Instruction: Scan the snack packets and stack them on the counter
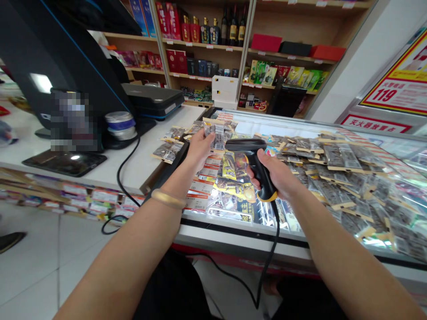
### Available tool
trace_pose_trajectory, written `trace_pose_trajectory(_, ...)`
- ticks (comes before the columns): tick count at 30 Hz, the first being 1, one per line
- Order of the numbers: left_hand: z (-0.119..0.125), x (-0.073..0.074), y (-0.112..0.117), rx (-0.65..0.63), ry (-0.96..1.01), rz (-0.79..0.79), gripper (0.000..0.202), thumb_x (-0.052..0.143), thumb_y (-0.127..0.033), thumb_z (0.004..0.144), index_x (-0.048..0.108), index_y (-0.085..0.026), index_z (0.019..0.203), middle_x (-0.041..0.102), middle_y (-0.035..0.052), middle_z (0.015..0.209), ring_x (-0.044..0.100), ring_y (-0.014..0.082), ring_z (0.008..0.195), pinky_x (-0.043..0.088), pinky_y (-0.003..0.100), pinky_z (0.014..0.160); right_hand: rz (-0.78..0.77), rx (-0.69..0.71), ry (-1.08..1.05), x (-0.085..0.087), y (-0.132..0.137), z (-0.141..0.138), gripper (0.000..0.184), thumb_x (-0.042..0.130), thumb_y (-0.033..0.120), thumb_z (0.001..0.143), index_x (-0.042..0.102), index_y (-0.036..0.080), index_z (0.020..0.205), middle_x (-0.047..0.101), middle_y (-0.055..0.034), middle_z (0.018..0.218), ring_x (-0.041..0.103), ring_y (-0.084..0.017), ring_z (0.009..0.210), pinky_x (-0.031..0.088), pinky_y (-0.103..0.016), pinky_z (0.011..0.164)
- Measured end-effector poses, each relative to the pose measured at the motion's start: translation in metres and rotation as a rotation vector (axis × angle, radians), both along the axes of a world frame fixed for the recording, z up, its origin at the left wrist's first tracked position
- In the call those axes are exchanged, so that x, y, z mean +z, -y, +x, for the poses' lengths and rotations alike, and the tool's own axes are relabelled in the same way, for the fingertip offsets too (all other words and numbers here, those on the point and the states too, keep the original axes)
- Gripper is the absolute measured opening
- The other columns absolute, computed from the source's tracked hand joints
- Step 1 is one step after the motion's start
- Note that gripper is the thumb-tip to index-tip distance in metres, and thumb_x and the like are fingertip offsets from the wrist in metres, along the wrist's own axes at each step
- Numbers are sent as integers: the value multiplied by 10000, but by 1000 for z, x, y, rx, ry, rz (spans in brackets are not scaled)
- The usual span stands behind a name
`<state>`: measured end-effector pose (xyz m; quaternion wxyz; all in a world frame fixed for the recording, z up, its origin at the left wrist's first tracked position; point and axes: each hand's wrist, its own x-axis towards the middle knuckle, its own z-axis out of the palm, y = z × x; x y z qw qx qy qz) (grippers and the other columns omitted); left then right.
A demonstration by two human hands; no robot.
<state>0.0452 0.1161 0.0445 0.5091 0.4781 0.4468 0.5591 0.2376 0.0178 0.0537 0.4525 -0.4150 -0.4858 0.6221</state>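
My right hand (271, 171) is wrapped round the handle of a black and yellow barcode scanner (262, 171), whose head points left. A black cord hangs from the base of its grip. Pinched in my left hand (200, 149) is a small clear snack packet (218, 135) with a barcode label facing up. It is held just left of the scanner's head, above the glass counter. Several similar packets (168, 150) lie beside and behind my left hand. To the right of the scanner spreads a large heap of the same packets (343, 178).
A lit glass display counter (230, 213) holds goods under its top. On the white counter at left stand a black checkout terminal (66, 66), a roll of tape (120, 125) and a black scale (151, 100). Shelves (207, 44) with bottles and boxes line the back.
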Motion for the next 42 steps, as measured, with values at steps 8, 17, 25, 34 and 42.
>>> trace_pose_trajectory(8,1,6,8,27,-16,-19,209,520,-258,905,668,-222,1048,770,15,980,746,200,887,596,364,815,9,23,18,-2,-2,2,589,806,705,683,571,188,841,611,18,627,506,-88,417,429,-214,372)
trace_pose_trajectory(17,0,6,7,42,-22,-29,146,593,-282,852,646,-242,982,766,7,917,739,209,849,597,322,734,5,39,14,-1,-1,3,591,800,704,692,578,180,855,603,22,621,507,-88,417,438,-210,377)
trace_pose_trajectory(25,-1,5,4,55,-32,-29,106,590,-284,862,646,-250,945,767,23,925,732,243,931,599,351,758,8,45,16,-1,-1,3,577,789,711,704,564,187,797,610,7,617,506,-92,417,440,-214,380)
trace_pose_trajectory(34,-1,4,5,59,-34,-20,168,563,-275,859,655,-239,995,760,15,897,734,230,903,599,373,784,-9,4,-10,-1,0,-2,596,812,711,668,567,182,792,595,16,580,492,-86,392,410,-204,353)
trace_pose_trajectory(42,17,8,-1,18,-5,145,222,551,-243,845,641,-196,1042,763,35,974,723,207,980,584,344,893,6,-74,-67,17,9,4,613,750,744,721,607,175,900,585,28,595,505,-92,425,416,-209,374)
